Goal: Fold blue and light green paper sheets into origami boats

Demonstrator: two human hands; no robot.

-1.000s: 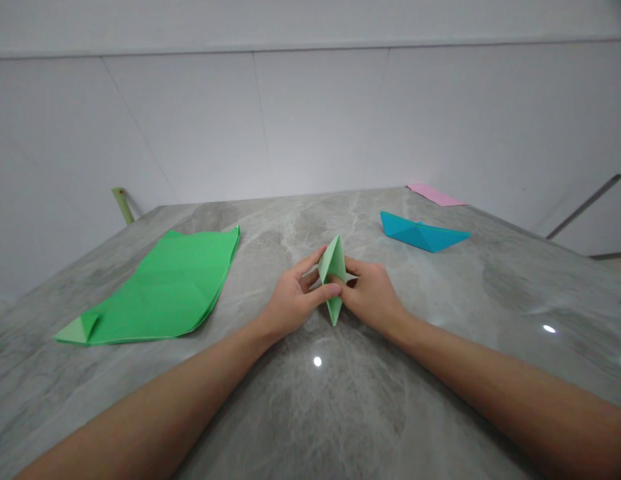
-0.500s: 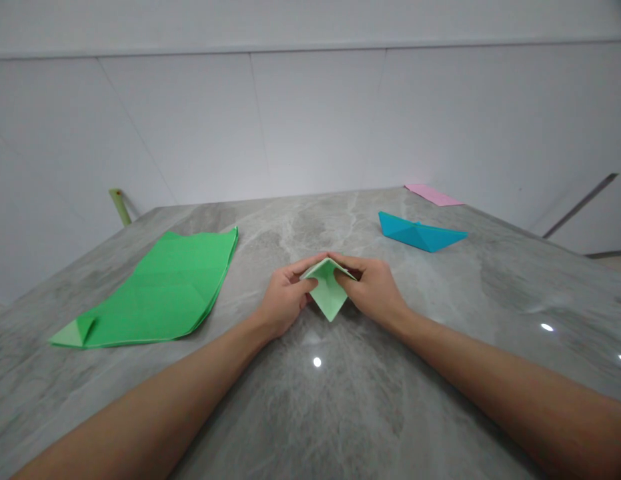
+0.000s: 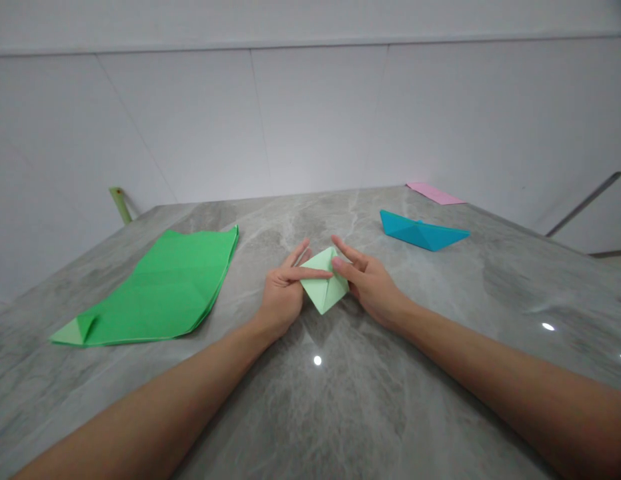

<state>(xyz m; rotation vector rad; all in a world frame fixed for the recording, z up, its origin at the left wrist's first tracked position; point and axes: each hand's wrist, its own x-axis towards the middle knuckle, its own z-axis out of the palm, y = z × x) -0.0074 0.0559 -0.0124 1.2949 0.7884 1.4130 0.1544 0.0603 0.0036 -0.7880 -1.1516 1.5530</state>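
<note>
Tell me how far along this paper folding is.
Done: the blue folded paper boat looks finished. In hand: a pale green folded paper diamond, with the left hand on it and the right hand at its edge. Left to fold, it seems: the creased bright green paper sheet and the flat pink paper sheet.

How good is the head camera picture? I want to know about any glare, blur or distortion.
Head view: small white glare spots shine on the polished table; wide-angle distortion makes the wall panels lean outward; the left hand, right hand and folded paper look sharp, with no clear motion blur.
</note>
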